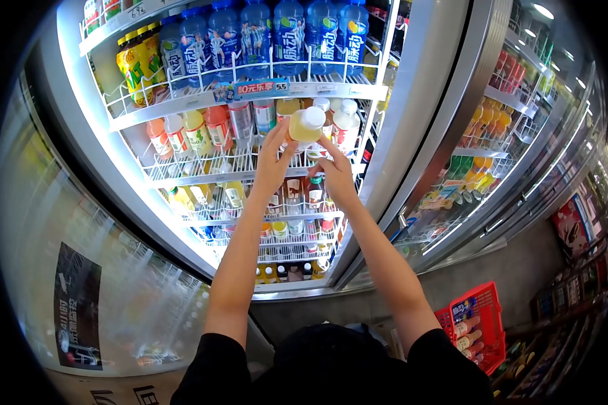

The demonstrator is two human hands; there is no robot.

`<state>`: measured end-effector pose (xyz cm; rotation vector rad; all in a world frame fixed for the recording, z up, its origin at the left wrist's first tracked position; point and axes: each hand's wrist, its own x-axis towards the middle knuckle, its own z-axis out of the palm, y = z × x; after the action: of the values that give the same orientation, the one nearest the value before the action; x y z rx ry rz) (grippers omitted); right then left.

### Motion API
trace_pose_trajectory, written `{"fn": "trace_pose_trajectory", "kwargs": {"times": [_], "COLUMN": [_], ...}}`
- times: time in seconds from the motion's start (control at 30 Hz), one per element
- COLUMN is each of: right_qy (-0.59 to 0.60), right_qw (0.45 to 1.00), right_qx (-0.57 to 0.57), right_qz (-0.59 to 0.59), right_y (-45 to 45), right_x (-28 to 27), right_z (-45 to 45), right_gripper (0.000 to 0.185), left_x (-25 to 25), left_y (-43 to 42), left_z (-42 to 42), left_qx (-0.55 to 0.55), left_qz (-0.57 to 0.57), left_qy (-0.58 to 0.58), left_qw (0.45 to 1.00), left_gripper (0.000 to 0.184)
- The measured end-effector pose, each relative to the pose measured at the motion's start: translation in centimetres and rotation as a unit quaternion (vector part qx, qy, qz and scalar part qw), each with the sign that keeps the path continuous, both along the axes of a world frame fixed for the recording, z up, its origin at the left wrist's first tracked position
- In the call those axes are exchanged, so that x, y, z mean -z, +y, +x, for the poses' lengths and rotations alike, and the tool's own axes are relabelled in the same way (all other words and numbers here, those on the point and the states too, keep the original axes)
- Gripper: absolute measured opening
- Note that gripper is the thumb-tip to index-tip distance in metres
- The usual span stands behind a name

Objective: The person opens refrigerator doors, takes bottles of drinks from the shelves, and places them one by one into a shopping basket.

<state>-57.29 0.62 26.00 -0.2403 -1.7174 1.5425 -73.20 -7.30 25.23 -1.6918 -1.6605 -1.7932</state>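
A bottle of pale yellow drink with a white cap is held in front of the fridge's second shelf, cap tilted towards me. My left hand grips its left side. From the right, my right hand presses its fingertips against the same bottle, the other fingers curled. The lower part of the bottle is hidden by my hands. Just behind stand white-capped bottles. To the left along that shelf is a row of red, clear and yellow drink bottles.
Blue drink bottles fill the shelf above, behind a wire guard and price rail. Lower wire shelves hold more bottles. A glass door stands at the left. On the floor at right is a red basket with several bottles inside.
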Motion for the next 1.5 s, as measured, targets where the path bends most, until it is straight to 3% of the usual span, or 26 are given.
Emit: {"fn": "trace_pose_trajectory", "kwargs": {"times": [0.07, 0.2, 0.27, 0.4, 0.53, 0.77, 0.9, 1.3, 1.5], "right_qy": [0.037, 0.061, 0.067, 0.01, -0.013, -0.01, -0.02, -0.033, -0.041], "right_qw": [0.999, 0.997, 0.994, 0.977, 0.989, 0.99, 0.993, 0.976, 0.952], "right_qx": [-0.005, 0.022, 0.016, 0.057, -0.025, 0.003, 0.038, 0.211, 0.303], "right_qz": [-0.001, 0.037, 0.083, 0.206, 0.148, 0.138, 0.114, 0.033, 0.005], "right_y": [-1.0, -2.3, -2.0, -2.9, -3.7, -3.6, -3.6, -6.7, -9.9], "right_x": [0.3, 1.2, 2.2, 1.3, 1.2, 2.0, 3.0, 8.6, 11.6], "right_z": [1.4, 3.9, 4.6, 7.9, 11.1, 19.1, 25.0, 46.1, 56.4], "right_gripper": [0.057, 0.051, 0.048, 0.055, 0.073, 0.073, 0.073, 0.074, 0.071], "left_x": [-0.4, -0.9, -0.5, 0.7, 1.0, 2.1, 2.8, 7.6, 10.9], "left_y": [-1.1, -3.3, -3.8, -4.4, -4.7, -3.9, -3.4, -1.7, -1.9], "left_z": [1.5, 4.9, 7.2, 11.1, 15.0, 22.6, 28.7, 48.1, 58.3], "left_qx": [-0.029, 0.013, 0.119, 0.14, 0.127, 0.127, 0.181, 0.306, 0.381], "left_qz": [0.001, -0.033, -0.018, 0.009, 0.037, 0.045, 0.028, -0.093, -0.147], "left_qy": [0.065, 0.025, -0.145, -0.247, -0.348, -0.326, -0.395, -0.408, -0.435], "left_qw": [0.997, 0.999, 0.982, 0.959, 0.928, 0.936, 0.9, 0.855, 0.802], "left_gripper": [0.056, 0.056, 0.055, 0.054, 0.051, 0.053, 0.049, 0.047, 0.048]}}
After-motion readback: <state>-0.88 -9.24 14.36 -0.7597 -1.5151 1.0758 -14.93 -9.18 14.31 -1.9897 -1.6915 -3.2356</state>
